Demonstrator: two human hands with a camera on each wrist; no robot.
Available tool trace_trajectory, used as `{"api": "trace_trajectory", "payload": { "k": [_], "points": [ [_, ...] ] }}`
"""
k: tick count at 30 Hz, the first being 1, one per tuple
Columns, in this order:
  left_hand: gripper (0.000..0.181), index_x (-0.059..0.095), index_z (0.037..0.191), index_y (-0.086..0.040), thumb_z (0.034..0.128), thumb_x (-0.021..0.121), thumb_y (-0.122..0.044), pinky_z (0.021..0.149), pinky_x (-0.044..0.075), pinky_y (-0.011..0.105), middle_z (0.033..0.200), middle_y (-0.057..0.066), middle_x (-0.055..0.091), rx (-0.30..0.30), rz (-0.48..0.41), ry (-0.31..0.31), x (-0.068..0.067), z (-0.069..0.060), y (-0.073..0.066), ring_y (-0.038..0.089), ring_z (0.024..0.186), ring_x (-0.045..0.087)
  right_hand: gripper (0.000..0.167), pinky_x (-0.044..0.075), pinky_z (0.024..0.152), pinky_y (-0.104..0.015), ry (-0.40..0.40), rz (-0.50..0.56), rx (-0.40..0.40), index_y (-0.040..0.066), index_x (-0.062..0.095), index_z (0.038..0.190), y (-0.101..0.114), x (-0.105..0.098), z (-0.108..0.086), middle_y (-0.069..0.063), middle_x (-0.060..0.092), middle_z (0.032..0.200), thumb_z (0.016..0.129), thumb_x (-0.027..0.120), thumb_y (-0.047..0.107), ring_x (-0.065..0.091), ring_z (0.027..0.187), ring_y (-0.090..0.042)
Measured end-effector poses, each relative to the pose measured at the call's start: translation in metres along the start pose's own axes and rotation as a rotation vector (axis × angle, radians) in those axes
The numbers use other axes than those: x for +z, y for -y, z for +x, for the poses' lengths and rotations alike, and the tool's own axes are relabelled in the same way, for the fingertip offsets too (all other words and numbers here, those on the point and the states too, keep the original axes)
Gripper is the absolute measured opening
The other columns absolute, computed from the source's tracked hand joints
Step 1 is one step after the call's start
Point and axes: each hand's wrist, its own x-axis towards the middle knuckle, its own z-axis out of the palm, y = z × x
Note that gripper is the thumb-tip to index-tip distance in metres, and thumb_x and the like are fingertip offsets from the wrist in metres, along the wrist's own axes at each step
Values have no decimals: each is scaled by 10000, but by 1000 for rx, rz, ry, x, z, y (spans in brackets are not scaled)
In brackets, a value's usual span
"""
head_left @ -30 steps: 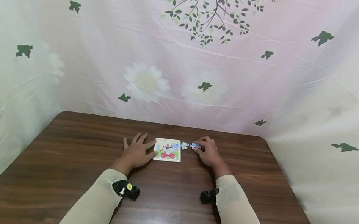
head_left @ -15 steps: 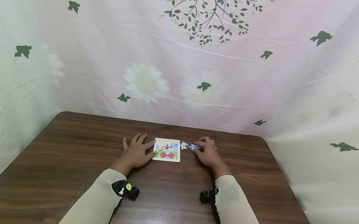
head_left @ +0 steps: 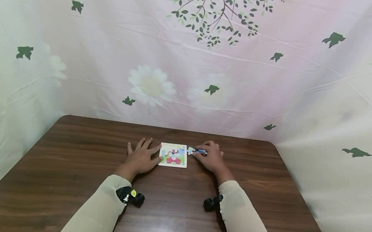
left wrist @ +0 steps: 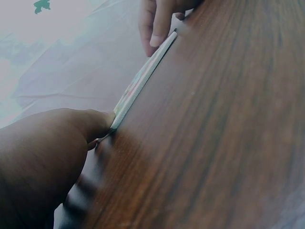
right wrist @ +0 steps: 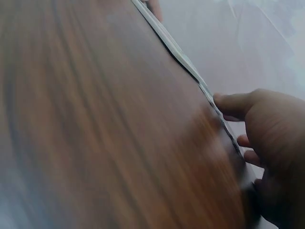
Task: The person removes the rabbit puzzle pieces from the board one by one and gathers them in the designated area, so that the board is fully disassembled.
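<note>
A small square jigsaw puzzle board [head_left: 172,165] with a white frame and a cartoon picture lies flat near the back of the table. My left hand [head_left: 140,160] rests at its left side, fingers spread, with thumb and index fingertip touching the frame. In the left wrist view that thumb meets the board's edge [left wrist: 143,86]. Just right of the board lies a loose puzzle piece [head_left: 190,151]. My right hand [head_left: 214,157] pinches another bluish puzzle piece [head_left: 202,151] between thumb and fingers, low over the table and close to the loose one. The fingers partly cover it.
The brown wooden table [head_left: 169,209] reaches back to a pale printed cloth [head_left: 186,60] that hangs behind and along both sides. A black wrist camera [head_left: 138,199] sits on the left forearm, another wrist camera [head_left: 210,204] on the right.
My right hand has shifted slightly left with its puzzle piece, nearer to the loose piece and the board. My left hand and the board stay where they were.
</note>
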Motion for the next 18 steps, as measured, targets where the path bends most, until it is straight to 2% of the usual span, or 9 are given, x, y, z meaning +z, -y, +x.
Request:
{"api": "trace_trajectory", "payload": {
  "k": [6,18],
  "points": [
    [654,436,1691,-319,1100,542,-577,1255,-39,863,1821,158,252,1,6,2,0,0,-1,457,1708,125,362,281,1039,-649,-14,-3,38,157,796,1342,7,3,2,-188,541,1531,1039,754,350,424,1424,-439],
    [652,445,1687,-312,1098,549,-573,1250,-23,872,1816,160,265,3,17,-3,-2,0,-2,461,1705,138,332,279,1048,-640,-14,5,47,160,800,1340,8,3,3,-172,546,1523,1044,741,300,415,1428,-431]
  ]
}}
